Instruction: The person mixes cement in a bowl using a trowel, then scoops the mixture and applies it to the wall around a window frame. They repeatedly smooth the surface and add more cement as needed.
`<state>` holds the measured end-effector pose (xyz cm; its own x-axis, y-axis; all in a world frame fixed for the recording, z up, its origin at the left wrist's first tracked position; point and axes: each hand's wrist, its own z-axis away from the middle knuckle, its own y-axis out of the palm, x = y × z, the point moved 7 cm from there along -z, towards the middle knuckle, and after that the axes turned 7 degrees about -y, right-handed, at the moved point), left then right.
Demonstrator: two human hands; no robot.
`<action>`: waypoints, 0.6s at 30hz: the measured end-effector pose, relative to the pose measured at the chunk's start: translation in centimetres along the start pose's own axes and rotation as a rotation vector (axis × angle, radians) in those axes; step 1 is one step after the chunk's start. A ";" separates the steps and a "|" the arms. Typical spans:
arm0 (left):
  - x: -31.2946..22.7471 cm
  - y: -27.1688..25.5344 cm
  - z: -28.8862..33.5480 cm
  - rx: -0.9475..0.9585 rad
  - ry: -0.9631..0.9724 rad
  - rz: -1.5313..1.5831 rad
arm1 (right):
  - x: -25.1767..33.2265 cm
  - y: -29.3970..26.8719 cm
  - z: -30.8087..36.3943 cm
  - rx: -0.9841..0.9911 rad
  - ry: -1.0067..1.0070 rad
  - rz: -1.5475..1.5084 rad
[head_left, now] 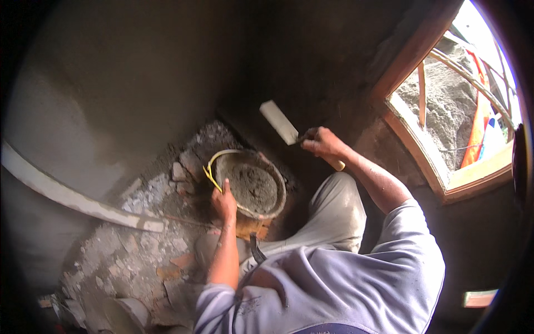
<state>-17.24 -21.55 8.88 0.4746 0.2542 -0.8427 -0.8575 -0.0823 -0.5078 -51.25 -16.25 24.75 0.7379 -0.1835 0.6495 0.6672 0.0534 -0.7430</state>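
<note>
The left hand (224, 203) is at the near left rim of the bucket (282, 195), one digit stretched upward beside the yellow handle (209, 173) — I cannot tell whether the other fingers grip. Grey mortar (255, 183) lies below the rim. Farther out, the right hand (324, 143) clasps a trowel (280, 122), its blade apart from that rim — open room between. Beyond, right, slants a window frame (481, 173).

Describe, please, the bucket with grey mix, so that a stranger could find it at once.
From the window frame at the upper right, look left to the pale trowel blade. Below it sits the round bucket, beside broken rubble. Its yellow handle and wet-looking grey mix set it apart from that rubble.
</note>
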 end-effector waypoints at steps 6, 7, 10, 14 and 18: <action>-1.4 1.0 1.1 0.056 0.096 0.049 | -3.8 11.1 0.6 0.486 -0.098 0.690; -1.6 1.2 1.3 0.086 0.071 0.019 | -4.4 12.2 -0.1 0.466 -0.092 0.706; -1.8 2.0 1.6 0.068 0.116 0.009 | -3.5 15.7 -1.2 0.461 -0.053 0.718; -1.9 2.5 1.4 0.024 0.103 -0.027 | -1.5 22.0 -0.7 0.482 -0.057 0.544; -1.3 2.0 1.1 0.062 0.060 -0.002 | -1.8 23.6 1.7 0.559 -0.142 0.385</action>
<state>-19.83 -21.01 9.14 0.4860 0.1963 -0.8517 -0.8662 -0.0218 -0.4993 -36.70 -13.01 6.32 0.9133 0.0784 0.3996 0.2792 0.5940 -0.7545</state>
